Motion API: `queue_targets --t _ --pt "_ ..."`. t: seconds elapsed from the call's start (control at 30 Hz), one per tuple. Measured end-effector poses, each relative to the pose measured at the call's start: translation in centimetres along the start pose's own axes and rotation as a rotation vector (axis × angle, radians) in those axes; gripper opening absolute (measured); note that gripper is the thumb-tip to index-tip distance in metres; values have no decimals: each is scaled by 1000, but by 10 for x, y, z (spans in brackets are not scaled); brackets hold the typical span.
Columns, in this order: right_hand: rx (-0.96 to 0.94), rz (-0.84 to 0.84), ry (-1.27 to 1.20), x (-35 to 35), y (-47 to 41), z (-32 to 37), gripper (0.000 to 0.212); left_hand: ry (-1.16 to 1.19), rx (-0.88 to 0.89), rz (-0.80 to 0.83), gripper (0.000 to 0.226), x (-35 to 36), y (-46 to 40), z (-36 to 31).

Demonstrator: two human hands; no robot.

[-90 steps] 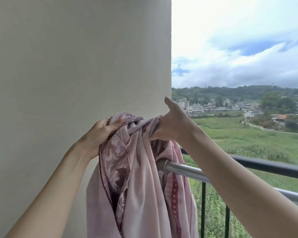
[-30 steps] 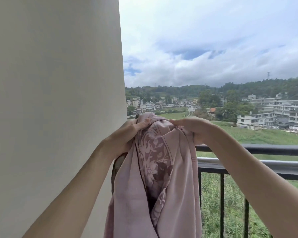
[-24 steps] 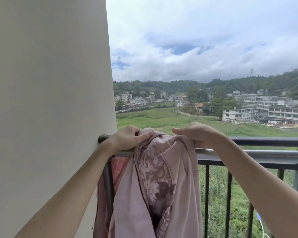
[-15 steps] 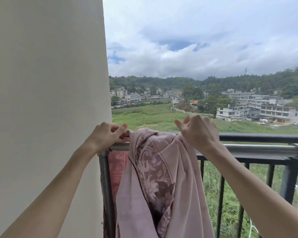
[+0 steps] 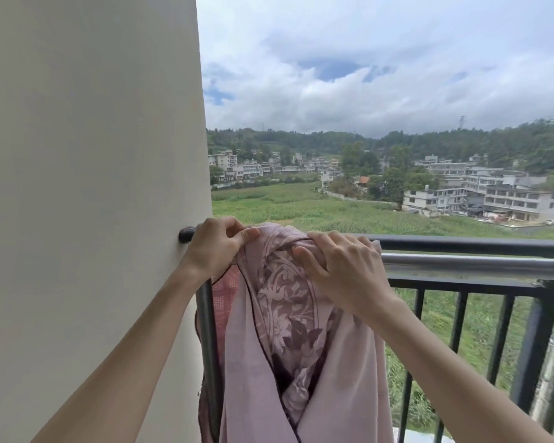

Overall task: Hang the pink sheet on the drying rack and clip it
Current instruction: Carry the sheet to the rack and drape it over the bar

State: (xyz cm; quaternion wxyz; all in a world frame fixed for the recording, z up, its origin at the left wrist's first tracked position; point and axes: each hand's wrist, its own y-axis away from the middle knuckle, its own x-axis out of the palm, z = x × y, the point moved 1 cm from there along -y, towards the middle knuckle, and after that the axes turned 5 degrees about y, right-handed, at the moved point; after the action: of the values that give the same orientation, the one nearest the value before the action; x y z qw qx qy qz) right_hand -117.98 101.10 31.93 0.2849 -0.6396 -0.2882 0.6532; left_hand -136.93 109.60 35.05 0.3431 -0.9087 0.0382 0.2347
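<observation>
The pink sheet (image 5: 301,340), with a darker floral band, hangs bunched over the silver rack bar (image 5: 474,266) close to the wall. My left hand (image 5: 216,246) pinches the sheet's top fold at its left end, thumb against curled fingers. My right hand (image 5: 343,266) lies over the top of the bunch where it crosses the bar, fingers curled into the cloth. No clip is in view.
A cream wall (image 5: 87,203) fills the left. Behind the bar runs a black balcony railing (image 5: 480,243) with vertical posts. A reddish patterned cloth (image 5: 224,298) hangs behind the sheet by the rack's dark upright (image 5: 210,346). Fields and buildings lie far below.
Both hands brought the bunched sheet down onto the bar. In the last half second my right hand dropped from raised, spread fingers to gripping the cloth on top.
</observation>
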Motion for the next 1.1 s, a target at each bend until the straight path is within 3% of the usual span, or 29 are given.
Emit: queue_targets --t 0.2,0.27,0.33,0.43,0.53,0.6,0.63,0.7,0.77,0.8,0.9,0.97,1.1 --pt "13 -47 -30 -3 8 -11 55 11 -183 -117 26 -5 -3 15" --pt "-36 -89 -38 -2 15 -14 53 -95 -105 -236 17 -1 8 11" --pt "-60 -169 -85 0 25 -18 47 -159 136 -293 15 8 23 -3" --pt "-57 -293 -255 3 43 -26 35 -253 450 -84 35 38 47 -32" --pt "34 -410 -478 2 68 -37 25 -467 458 79 53 69 58 -44" --pt "213 -466 -571 -1 83 -47 21 -629 387 96 63 80 58 -43" --pt "314 -426 -635 -2 88 -51 24 -673 357 88 68 84 57 -42" --pt "461 -175 -788 0 89 -59 38 -691 310 71 73 90 57 -42" --pt "480 87 -913 5 87 -60 42 -695 268 58 75 94 59 -44" --pt "450 138 -915 5 84 -59 36 -705 250 48 75 96 60 -46" --pt "418 73 -937 -2 80 -58 11 -713 194 12 75 100 63 -50" --pt "437 82 -999 -7 79 -61 14 -697 162 2 75 102 63 -53" --pt "370 266 -1107 -16 81 -65 17 -706 138 7 73 101 63 -51"
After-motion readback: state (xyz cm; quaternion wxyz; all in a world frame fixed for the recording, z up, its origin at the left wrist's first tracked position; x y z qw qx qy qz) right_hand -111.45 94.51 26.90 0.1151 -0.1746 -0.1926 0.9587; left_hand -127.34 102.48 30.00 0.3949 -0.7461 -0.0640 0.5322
